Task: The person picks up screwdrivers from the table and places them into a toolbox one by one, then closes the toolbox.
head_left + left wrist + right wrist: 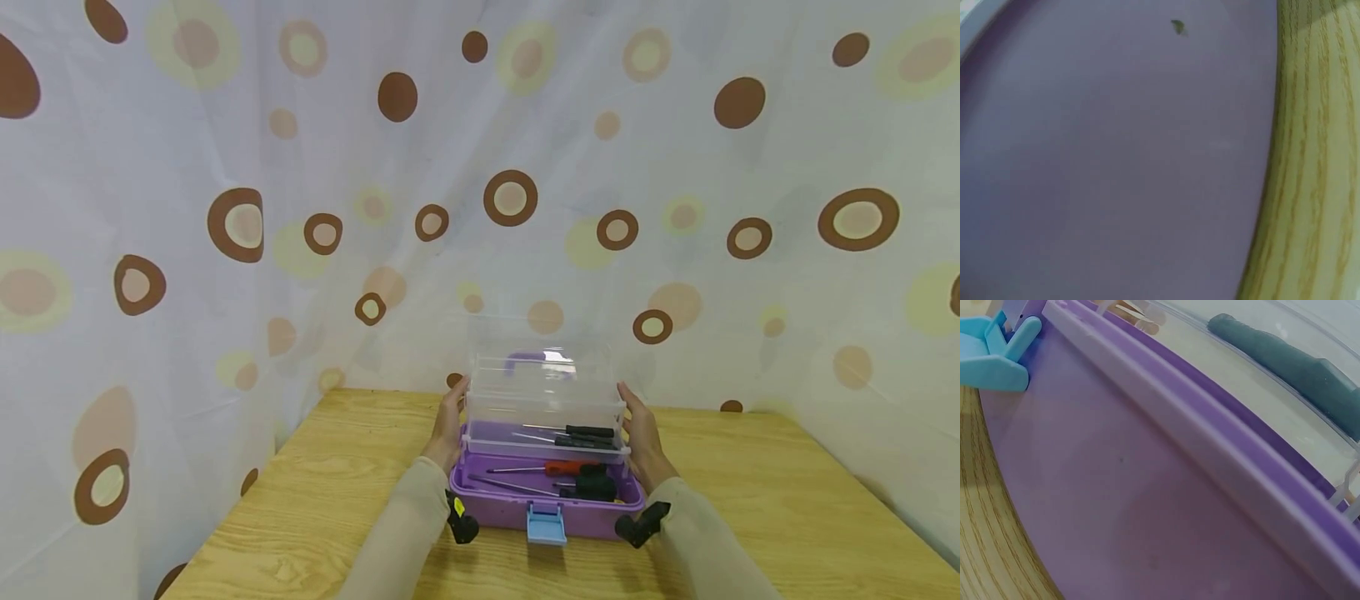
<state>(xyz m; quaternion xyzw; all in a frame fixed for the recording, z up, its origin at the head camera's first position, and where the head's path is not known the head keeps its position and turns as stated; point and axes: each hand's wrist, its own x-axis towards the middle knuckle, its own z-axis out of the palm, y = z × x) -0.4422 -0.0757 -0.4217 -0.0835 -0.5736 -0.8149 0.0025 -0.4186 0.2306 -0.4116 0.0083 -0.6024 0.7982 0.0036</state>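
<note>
A purple toolbox point(495, 515) stands on the table, its transparent lid point(540, 333) raised and the light-blue latch point(546, 527) hanging down in front. My left hand point(447, 425) grips the left end of the clear inner tray point(510, 408), which is lifted above the base. At the opposite end, my right hand point(643, 433) holds the tray with fingers pointing up along its side. Black-handled screwdrivers point(588, 437) lie in the tray. Below, a red-handled screwdriver point(570, 468) and dark-handled ones point(596, 485) lie in the base. Much of both hands' fingers is hidden behind the tray ends.
The wooden table point(330, 483) extends to both sides of the toolbox. Behind it hangs a white curtain point(450, 150) patterned with brown and yellow dots. Black wrist mounts point(462, 521) sit close to the box's front corners.
</note>
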